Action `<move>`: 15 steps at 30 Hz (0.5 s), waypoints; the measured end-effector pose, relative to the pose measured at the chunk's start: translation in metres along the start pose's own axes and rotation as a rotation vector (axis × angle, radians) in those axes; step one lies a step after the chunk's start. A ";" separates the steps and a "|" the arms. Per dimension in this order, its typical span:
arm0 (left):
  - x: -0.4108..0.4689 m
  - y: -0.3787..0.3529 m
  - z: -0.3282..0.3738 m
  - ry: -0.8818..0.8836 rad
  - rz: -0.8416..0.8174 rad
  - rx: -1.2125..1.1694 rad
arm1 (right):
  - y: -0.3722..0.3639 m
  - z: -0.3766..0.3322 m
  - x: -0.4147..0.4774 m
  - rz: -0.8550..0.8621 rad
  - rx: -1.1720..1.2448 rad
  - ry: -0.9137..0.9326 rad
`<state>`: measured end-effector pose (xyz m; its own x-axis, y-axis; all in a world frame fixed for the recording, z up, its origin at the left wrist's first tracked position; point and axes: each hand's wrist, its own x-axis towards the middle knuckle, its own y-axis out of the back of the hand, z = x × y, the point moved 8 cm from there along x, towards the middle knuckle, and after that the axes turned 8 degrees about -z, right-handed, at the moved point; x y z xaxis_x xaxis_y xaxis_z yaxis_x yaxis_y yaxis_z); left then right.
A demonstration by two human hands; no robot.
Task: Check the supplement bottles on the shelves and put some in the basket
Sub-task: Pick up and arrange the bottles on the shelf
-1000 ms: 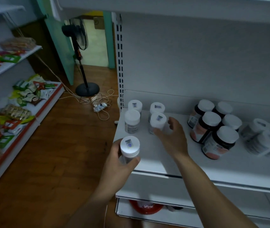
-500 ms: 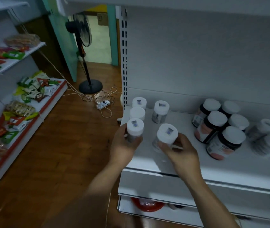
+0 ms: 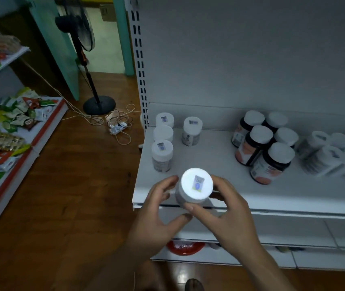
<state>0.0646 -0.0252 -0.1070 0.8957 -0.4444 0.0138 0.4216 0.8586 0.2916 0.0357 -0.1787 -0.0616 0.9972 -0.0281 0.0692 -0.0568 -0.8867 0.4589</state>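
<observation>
White bottle (image 3: pixel 195 193), lid sticker (image 3: pixel 198 182) illegible

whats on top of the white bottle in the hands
A small sticker sits on the cap of the white bottle; its print is too blurred to read. The cap, left hand and right hand hide most of the body and label.

Of the held bottle (image 3: pixel 196 186) only the lid shows; the left hand (image 3: pixel 156 217) and right hand (image 3: pixel 230 215) cover its body. The white bottles (image 3: pixel 325 158) far right are blurred, labels unreadable.
</observation>
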 end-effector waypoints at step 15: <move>-0.018 0.006 0.044 -0.224 0.010 0.040 | 0.009 -0.050 -0.038 0.104 0.079 0.235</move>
<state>0.0451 -0.0234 -0.0638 0.8443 -0.4852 0.2274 0.4027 0.8546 0.3278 -0.0050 -0.1621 -0.0157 0.9470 -0.0209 0.3207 -0.1452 -0.9180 0.3691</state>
